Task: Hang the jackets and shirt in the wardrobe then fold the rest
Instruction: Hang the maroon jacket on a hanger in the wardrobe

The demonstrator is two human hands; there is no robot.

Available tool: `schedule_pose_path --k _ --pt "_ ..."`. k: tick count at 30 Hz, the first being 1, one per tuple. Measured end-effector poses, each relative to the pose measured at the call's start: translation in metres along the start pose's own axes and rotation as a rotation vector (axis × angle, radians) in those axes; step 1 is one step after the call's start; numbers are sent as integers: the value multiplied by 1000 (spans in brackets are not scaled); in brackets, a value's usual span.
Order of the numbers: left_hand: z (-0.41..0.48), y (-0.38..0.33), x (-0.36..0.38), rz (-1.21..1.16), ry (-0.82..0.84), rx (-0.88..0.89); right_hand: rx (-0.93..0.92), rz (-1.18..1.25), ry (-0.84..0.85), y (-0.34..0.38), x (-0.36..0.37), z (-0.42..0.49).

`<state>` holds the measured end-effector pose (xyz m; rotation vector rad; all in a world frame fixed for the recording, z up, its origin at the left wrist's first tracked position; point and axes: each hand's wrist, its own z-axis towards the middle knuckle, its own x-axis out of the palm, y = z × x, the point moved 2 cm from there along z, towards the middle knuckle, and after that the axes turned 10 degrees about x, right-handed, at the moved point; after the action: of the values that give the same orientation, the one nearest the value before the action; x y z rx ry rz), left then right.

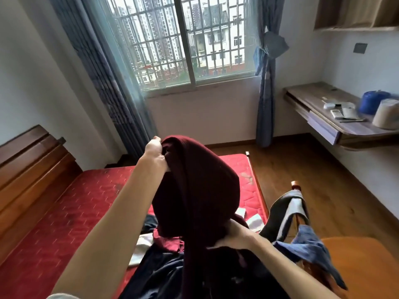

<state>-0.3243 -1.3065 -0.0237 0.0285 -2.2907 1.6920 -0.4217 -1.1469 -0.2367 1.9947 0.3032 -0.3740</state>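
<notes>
Left hand (pixel 154 151) is raised, fingers pinched on the top edge of a maroon knit garment (pixel 194 186) held above the red mattress (pixel 71 201). Right hand (pixel 234 236), lower and nearer, grips its bunched lower part. Pile of dark clothes (pixel 164 275) lies beneath, near edge. Judged step: sorting and shaking out this piece. Next move calls for finding its shoulders or hem before folding.

Single head cam, looks fwd and down over bed (pixel 54 212) toward window (pixel 183 44), hands close.
</notes>
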Motion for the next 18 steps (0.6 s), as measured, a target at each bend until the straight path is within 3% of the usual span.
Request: schedule_pose_path --k 4,9,12,15,18 --pt "1 -12 -25 -53 -13 -18 -13 327 -371 9 7 22" --pt "38 -13 -109 236 -50 -44 18 772 -476 38 -52 27" --pt "27 -4 -134 410 146 -125 147 964 -572 63 -91 51" --pt "8 5 -142 536 319 -189 245 924 -650 79 -102 80" --pt "8 7 -142 385 354 -203 328 680 -770 80 -87 81"
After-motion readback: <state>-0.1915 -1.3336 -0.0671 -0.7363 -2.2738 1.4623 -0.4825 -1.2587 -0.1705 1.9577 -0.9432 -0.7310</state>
